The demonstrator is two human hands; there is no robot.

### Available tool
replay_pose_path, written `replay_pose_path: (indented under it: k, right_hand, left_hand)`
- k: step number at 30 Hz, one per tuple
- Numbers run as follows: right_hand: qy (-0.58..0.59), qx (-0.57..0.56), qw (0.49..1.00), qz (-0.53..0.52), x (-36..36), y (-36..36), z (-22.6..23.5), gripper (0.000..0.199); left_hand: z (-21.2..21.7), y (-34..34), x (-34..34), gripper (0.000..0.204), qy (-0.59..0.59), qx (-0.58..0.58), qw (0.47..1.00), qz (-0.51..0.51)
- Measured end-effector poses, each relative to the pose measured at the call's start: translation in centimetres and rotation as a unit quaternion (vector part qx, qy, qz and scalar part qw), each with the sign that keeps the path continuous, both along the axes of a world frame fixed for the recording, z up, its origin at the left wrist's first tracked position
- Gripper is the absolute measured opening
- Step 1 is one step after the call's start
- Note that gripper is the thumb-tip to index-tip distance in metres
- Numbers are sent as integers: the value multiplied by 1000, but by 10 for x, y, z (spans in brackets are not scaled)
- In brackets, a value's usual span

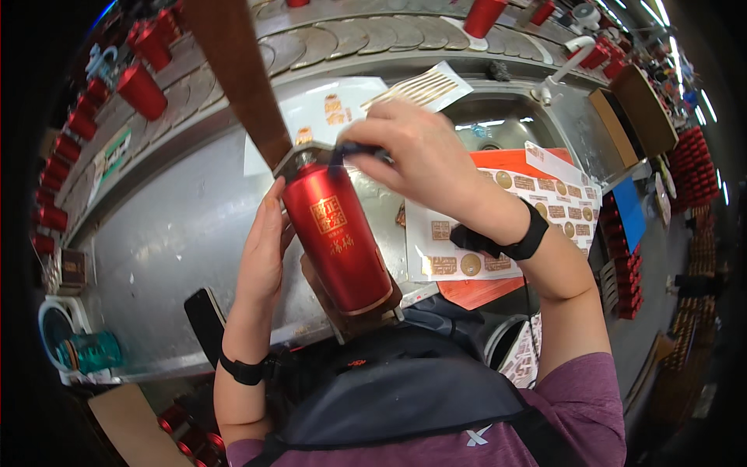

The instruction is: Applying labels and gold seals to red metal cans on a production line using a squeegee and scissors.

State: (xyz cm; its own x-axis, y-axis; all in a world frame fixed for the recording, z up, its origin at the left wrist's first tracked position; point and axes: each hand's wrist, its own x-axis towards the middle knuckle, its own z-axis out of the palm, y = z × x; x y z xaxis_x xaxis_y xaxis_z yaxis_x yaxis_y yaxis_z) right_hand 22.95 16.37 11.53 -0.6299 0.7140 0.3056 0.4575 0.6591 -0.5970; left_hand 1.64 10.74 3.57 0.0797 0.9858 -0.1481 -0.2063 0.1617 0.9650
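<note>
A glossy red bottle point(336, 241) with gold printing lies tilted in a brown cradle point(315, 288), its neck pointing away from me. A metal bracket point(299, 159) sits around the neck end. My left hand point(266, 241) is closed against the bottle's left side near the shoulder, the fingertips partly hidden beneath it. Above the shoulder, my right hand point(412, 156) is closed on a dark, blurred thing point(359, 152) whose kind I cannot make out. That thing reaches the bottle's upper right edge.
Sticker sheets point(521, 204) lie on an orange-red board point(475, 293) at right. Beyond is a sink point(498, 124) with a white faucet point(554, 82). A brown upright bar point(233, 70) rises ahead. A conveyor point(342, 37) carries red bottles. A phone point(204, 319) lies left.
</note>
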Motion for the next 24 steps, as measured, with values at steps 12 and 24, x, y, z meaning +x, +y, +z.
replay_pose_path:
  k: [12,24]
  right_hand:
    - [-195,61,970,135,-39,-31,20,10]
    - [26,116,992,-39,-52,30,-65,18]
  left_hand:
    - [-10,37,-21,49,-185,-112,969,-120]
    - [-16,55,2,65,31,-40,993,-104]
